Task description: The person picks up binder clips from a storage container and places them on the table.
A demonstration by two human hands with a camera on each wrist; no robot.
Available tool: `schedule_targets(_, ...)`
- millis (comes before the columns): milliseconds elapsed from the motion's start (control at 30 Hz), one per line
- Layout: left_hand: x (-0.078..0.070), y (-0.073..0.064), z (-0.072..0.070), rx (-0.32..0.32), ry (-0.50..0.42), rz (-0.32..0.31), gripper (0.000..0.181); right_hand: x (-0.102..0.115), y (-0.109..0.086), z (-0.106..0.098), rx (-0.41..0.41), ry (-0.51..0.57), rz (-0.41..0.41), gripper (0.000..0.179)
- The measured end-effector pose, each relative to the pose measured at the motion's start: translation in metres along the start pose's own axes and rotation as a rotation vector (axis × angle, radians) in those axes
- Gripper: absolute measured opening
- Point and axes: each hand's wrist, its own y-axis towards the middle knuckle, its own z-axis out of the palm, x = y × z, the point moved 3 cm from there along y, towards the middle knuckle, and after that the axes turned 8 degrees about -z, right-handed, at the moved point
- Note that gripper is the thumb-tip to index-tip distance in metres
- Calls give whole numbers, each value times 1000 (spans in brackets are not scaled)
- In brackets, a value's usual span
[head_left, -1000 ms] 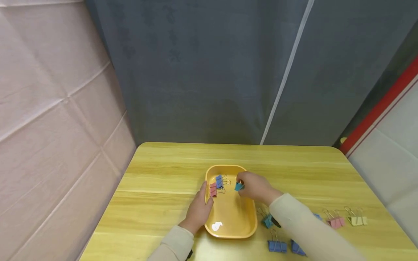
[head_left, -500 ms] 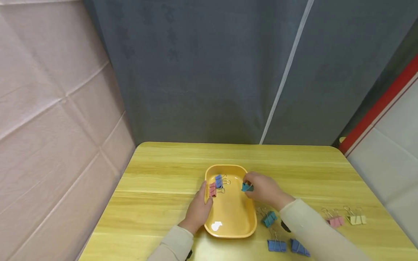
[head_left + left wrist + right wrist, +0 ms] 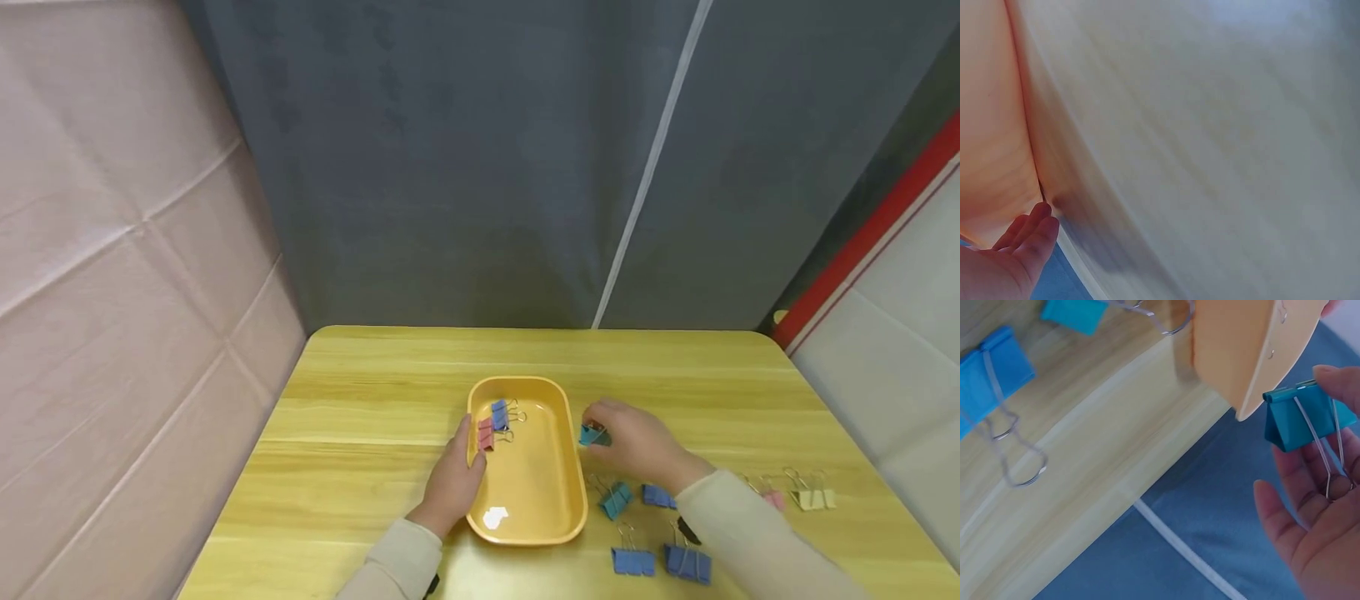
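Note:
In the head view, a yellow-orange plastic tray (image 3: 532, 492) stands on the wooden table. My left hand (image 3: 452, 479) holds its left side, thumb at the rim and fingers along the outer wall. The left wrist view shows those fingertips (image 3: 1044, 215) against the tray's wall (image 3: 991, 125). A blue binder clip (image 3: 499, 414) and a pink binder clip (image 3: 486, 434) lie inside at the upper left. Just outside the right rim, my right hand (image 3: 637, 442) pinches a teal binder clip (image 3: 1300, 415) by its body between thumb and fingers, its wire handles towards the palm.
Right of the tray lie another teal clip (image 3: 617, 500), several blue clips (image 3: 633, 562), a pink clip (image 3: 775, 499) partly behind the right sleeve, and a pale yellow clip (image 3: 814, 498). A dark curtain (image 3: 450, 167) hangs behind the table (image 3: 360, 400).
My right hand has moved right with the teal binder clip, from above the tray's inside to beyond its right rim. The left hand stays on the tray.

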Motion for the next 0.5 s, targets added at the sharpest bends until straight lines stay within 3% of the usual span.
schedule_targets(500, -1, -1, -2, 5, -6, 15, 63, -14, -28, -7, 11, -75, -12, 35)
